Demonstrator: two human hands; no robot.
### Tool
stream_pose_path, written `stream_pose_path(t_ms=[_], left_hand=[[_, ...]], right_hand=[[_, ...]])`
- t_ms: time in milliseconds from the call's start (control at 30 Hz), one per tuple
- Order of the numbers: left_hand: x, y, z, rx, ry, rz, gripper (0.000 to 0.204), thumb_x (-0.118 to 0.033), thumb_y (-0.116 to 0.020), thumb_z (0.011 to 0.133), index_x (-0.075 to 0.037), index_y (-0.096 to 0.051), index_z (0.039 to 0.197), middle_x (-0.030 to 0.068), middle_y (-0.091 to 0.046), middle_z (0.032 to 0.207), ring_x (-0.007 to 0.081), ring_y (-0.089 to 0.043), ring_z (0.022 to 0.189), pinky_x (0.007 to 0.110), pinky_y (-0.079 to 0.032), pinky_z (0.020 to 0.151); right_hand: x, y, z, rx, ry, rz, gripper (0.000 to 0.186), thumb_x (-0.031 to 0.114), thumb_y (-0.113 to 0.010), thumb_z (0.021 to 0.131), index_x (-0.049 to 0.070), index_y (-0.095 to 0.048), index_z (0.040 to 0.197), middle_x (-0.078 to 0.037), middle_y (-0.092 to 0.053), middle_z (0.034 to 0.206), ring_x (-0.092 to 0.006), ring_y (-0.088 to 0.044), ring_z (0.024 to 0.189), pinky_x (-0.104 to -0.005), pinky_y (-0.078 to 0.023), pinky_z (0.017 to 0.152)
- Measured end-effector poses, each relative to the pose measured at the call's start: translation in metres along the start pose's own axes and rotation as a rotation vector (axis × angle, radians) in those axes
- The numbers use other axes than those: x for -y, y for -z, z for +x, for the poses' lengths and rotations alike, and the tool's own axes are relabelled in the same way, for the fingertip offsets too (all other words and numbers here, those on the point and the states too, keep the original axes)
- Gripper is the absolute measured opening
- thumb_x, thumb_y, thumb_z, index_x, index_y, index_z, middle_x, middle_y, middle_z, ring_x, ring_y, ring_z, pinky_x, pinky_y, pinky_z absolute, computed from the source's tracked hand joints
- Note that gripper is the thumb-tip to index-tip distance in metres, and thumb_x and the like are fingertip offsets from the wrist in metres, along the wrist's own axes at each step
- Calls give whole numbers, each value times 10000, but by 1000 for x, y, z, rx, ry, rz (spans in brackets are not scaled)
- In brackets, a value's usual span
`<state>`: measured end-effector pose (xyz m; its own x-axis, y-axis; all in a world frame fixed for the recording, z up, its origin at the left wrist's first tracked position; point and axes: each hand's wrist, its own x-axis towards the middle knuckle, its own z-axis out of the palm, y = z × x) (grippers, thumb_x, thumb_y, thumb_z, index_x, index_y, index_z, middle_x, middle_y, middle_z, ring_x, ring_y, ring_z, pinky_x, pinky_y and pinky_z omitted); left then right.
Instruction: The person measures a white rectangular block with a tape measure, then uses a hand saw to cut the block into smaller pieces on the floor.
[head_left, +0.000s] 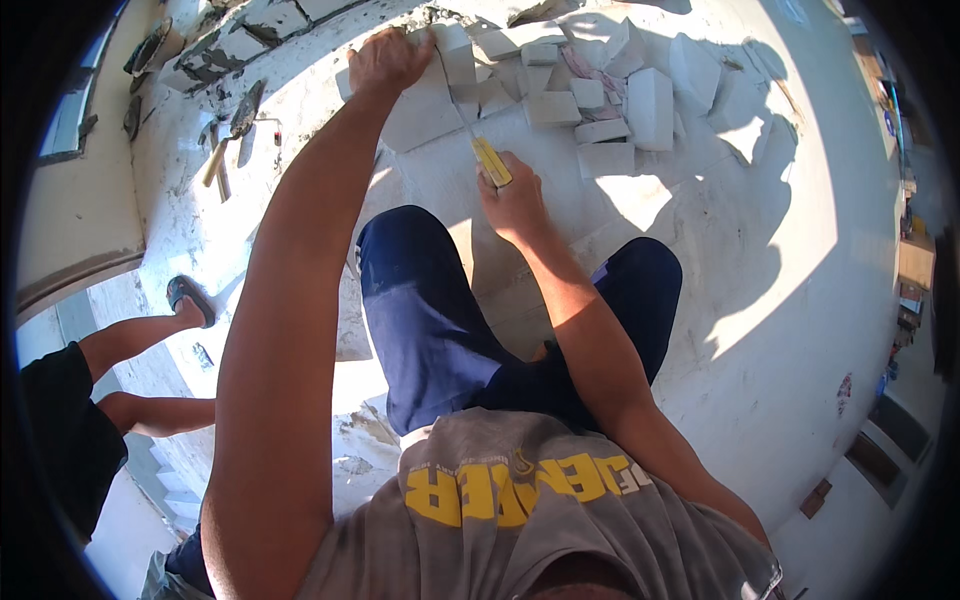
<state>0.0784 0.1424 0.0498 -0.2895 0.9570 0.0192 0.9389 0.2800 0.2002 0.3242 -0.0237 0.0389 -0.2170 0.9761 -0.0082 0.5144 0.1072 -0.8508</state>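
Observation:
A hand saw with a yellow handle [491, 163] is gripped in my right hand [515, 200], its thin blade running up and away from me. That blade lies in or along a white building block [415, 118], with a narrower white piece [457, 57] on its right side. My left hand [395, 60] bears down on the far end of the block, fingers curled over it. Whether the cut goes all the way through I cannot tell. My bent knees in dark blue trousers [420, 300] flank the near floor.
White block offcuts [652, 110] lie heaped to the right, some on a pinkish cloth [590, 70]. On the left are a trowel [246, 110] and a tool with a pale handle [213, 165]. Another person's sandaled foot [190, 302] stands at the left. Mortared blocks [225, 50] line the far left.

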Motion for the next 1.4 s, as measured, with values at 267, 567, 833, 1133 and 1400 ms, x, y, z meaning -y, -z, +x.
stream_pose_path(t_ms=[267, 567, 833, 1133, 1400], left_hand=[[14, 30, 10, 24, 71, -71, 803, -718, -426, 980, -42, -720, 1299, 234, -720, 1304, 404, -664, 1268, 564, -438, 1140], [34, 24, 19, 25, 122, -23, 765, -715, -423, 988, -100, -709, 1341, 196, -725, 1315, 371, -669, 1266, 529, -426, 1155], [-13, 7, 3, 25, -4, 2, 750, -692, -424, 1012, -47, -711, 1266, 182, -756, 1183, 330, -712, 1186, 548, -399, 1160], [20, 22, 9, 71, 80, 51, 778, -712, -407, 1015, -75, -652, 1389, 159, -716, 1318, 303, -663, 1289, 561, -353, 1218], [11, -1, 14, 41, 66, 27, 803, -736, -407, 1004, -71, -658, 1378, 159, -713, 1325, 300, -663, 1288, 539, -374, 1195]], right_hand=[[31, 44, -76, 11, 10, 81, 177, 70, -711, 960, -16, -620, 1085, -257, -709, 914, -496, -690, 898, -485, -562, 750], [26, 34, -96, 80, -84, 121, 241, 174, -684, 1005, -31, -611, 1111, -272, -708, 947, -506, -683, 938, -482, -567, 803], [17, 10, 26, 35, -158, 139, 274, 212, -706, 989, -47, -631, 944, -280, -670, 786, -526, -656, 802, -490, -533, 694], [29, 54, -119, 10, 24, 161, 243, 43, -711, 975, 20, -662, 1212, -202, -724, 1049, -370, -742, 945, -425, -576, 813], [7, -7, 2, 37, -135, -28, 245, 184, -703, 990, -50, -633, 1007, -289, -714, 899, -513, -704, 938, -514, -568, 780]])
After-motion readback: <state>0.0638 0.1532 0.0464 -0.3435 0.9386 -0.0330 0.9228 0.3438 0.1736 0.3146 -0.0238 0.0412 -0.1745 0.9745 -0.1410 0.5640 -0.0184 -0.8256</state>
